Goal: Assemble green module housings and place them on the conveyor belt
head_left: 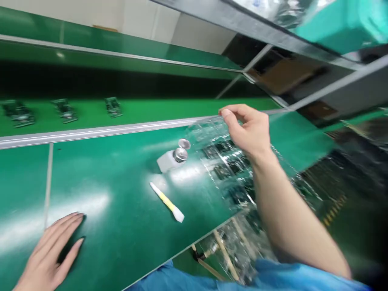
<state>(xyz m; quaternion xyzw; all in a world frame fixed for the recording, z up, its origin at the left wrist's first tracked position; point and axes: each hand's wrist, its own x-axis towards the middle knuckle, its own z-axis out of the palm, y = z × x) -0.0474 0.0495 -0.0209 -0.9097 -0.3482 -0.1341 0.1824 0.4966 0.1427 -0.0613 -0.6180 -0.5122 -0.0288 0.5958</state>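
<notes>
My right hand [247,127] is closed, thumb and fingers pinching the far edge of a clear plastic tray [204,131]. Dark circuit boards [222,171] sit in the tray's compartments, several of them partly covered by my right wrist and forearm. At the lower left, my left hand [53,250] rests on the green tabletop, fingers stretched out and thumb apart, holding nothing. Between the hands lie a white brush-like tool with a yellow band [166,201] and a white bottle [167,161], whose round metal lid [184,144] is flipped up.
Behind the table, a metal rail [121,130] borders a green conveyor strip [157,109] bearing three small boards [113,107]. A metal shelf [273,34] with a teal bin [342,26] hangs at the upper right. Below the table edge, more clear plastic trays [242,246] stand on a rack.
</notes>
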